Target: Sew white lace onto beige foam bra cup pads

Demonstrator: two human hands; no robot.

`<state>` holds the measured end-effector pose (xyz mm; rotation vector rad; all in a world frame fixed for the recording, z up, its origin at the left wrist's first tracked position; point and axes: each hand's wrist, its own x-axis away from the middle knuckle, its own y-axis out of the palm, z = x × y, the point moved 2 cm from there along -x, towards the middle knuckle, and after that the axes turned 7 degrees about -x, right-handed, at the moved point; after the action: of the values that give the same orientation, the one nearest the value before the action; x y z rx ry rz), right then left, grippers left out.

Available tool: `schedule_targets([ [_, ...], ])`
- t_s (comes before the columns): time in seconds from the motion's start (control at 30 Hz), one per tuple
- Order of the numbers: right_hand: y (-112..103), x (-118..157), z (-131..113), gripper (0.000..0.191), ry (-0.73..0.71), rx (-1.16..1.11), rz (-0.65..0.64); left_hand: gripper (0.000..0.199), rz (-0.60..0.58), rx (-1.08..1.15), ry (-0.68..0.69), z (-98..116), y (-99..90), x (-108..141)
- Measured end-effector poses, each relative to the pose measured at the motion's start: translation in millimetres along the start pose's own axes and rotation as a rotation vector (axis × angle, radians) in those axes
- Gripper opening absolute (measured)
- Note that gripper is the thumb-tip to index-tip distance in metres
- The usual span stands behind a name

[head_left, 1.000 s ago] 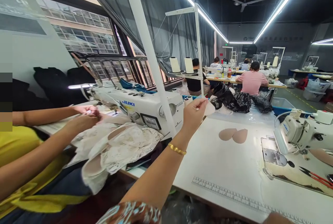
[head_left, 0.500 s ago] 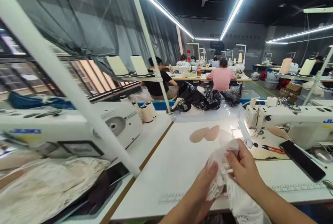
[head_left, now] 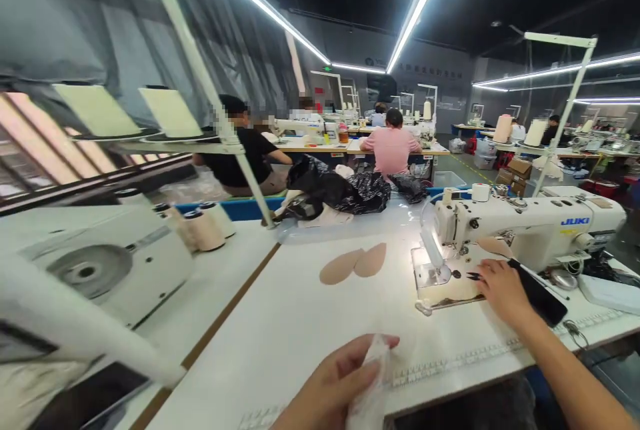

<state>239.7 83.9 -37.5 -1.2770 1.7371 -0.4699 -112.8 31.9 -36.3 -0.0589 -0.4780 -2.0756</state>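
Note:
My left hand [head_left: 345, 377] is closed on a white, partly sheer lace fabric [head_left: 373, 383], pinched between thumb and fingers above the table's front edge. The fabric hangs down out of the frame. My right hand [head_left: 503, 290] lies over a pair of thread snips [head_left: 473, 277] beside the sewing machine [head_left: 525, 220]. Only the dark blade tips of the snips stick out past my fingers; the handles are covered. Two beige teardrop-shaped pieces [head_left: 343, 267] lie touching on the white table [head_left: 280, 330], farther off than my left hand.
A black phone [head_left: 543, 293] lies just right of my right hand. Ruler markings [head_left: 450, 357] run along the table's front edge. Black plastic bags [head_left: 340, 190] are heaped at the back. At left stand another machine [head_left: 100, 263] and thread cones [head_left: 203, 227]. Co-workers sit ahead.
My right hand has let go of the lace fabric and moved right onto the thread snips. The left hand keeps the fabric, lower now. The view has turned to the right.

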Motion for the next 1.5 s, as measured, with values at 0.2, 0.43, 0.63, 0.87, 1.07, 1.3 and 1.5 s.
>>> schedule_targets([
  [0.2, 7, 22, 6, 0.027, -0.039, -0.031, -0.114, 0.067, -0.074, -0.040, 0.052, 18, 31.3, -12],
  [0.43, 18, 54, -97, 0.014, -0.534, -0.030, -0.092, 0.079, -0.129, -0.018, 0.053, 12, 35.5, -20],
  [0.63, 31, 46, -126, 0.025, -0.642, 0.136, 0.041, 0.064, -0.163, -0.283, 0.108, 25, 29.6, -17],
  [0.87, 17, 43, -24, 0.029, -0.327, 0.274, -0.068, 0.055, 0.780, -1.158, 0.476, 115, -61.0, 16],
  [1.07, 18, 42, 6, 0.030, -0.284, 0.194, -0.002, 0.041, 0.551, -1.203, 0.394, 75, -52.5, -11],
  [1.3, 55, 23, -73, 0.032, -0.263, -0.269, -0.254, 0.003, 0.426, -1.326, 0.184, 34, -13.7, -74],
  [1.5, 56, 1, -99, 0.052, -0.115, -0.584, -0.479, 0.009, 0.219, -1.090, 0.350, 56, 13.9, -40],
])
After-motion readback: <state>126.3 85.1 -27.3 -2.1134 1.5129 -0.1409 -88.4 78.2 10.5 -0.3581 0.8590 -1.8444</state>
